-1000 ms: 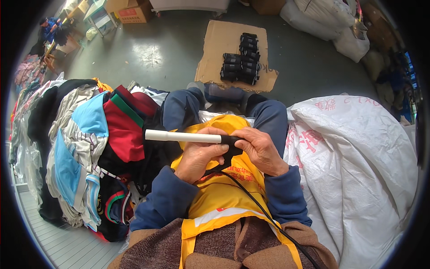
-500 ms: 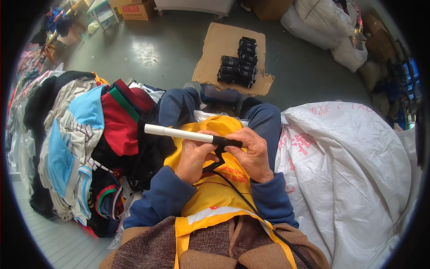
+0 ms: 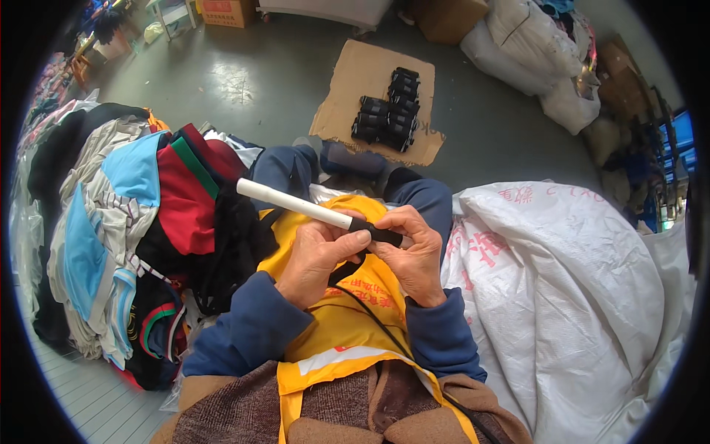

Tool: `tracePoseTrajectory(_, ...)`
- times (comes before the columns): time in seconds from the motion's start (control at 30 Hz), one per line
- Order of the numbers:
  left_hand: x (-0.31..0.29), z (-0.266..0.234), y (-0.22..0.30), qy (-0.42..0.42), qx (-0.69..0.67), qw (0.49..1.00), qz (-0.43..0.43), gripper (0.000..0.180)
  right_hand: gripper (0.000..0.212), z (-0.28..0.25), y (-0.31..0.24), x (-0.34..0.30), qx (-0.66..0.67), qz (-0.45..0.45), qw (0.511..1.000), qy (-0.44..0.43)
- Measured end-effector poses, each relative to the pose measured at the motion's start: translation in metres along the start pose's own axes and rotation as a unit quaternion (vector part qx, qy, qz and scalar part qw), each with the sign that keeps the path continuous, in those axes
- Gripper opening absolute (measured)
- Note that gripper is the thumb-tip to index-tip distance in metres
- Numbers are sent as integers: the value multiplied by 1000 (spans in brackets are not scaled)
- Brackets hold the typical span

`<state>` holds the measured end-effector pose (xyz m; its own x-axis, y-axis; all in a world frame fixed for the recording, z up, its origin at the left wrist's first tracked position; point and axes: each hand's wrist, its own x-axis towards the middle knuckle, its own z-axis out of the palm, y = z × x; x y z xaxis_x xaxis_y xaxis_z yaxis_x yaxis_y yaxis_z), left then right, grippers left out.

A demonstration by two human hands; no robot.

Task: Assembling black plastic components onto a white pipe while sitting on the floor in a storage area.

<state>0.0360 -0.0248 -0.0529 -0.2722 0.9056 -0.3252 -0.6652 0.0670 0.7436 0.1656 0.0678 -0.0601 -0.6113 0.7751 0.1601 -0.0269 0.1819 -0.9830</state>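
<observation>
A white tube (image 3: 292,201) lies slantwise over my lap, its bare end up to the left. Black fabric strip (image 3: 379,233) is wrapped round its lower right end. My left hand (image 3: 316,255) grips the tube from below, thumb pressed on the black wrapping. With fingers and thumb pinched, my right hand (image 3: 409,255) holds the wrapped end. Part of the strip hangs between the hands, mostly hidden by the fingers. Beneath them is a yellow apron (image 3: 325,325), crossed by a thin black cord (image 3: 373,314).
Piled clothes (image 3: 111,244) stand at my left, a large white woven sack (image 3: 555,281) at my right. Ahead, several black bundles (image 3: 388,111) rest on a cardboard sheet (image 3: 351,81) on the floor. White sacks (image 3: 529,52) and a cardboard box (image 3: 446,18) are farther back.
The tube has tilted more, its right end lower. My left thumb has moved onto the black wrapping, and less of the strip hangs visibly below. The whole view has shifted slightly.
</observation>
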Motion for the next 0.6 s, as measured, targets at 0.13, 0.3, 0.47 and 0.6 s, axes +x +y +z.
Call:
tracePoseTrajectory(0.13,5,21,24,-33,-18,999,26,27,28,-13,-35,16,-30,-47,998,-5)
tracePoseTrajectory(0.3,0,26,40,7,-47,997,62,22,34,-37,-29,13,251,3,962,106)
tracePoseTrajectory(0.47,7,20,20,-7,-72,997,36,21,33,4,-10,-2,389,112,911,73)
tracePoseTrajectory(0.6,5,12,7,-7,-82,997,5,30,20,23,0,-4,479,181,846,150)
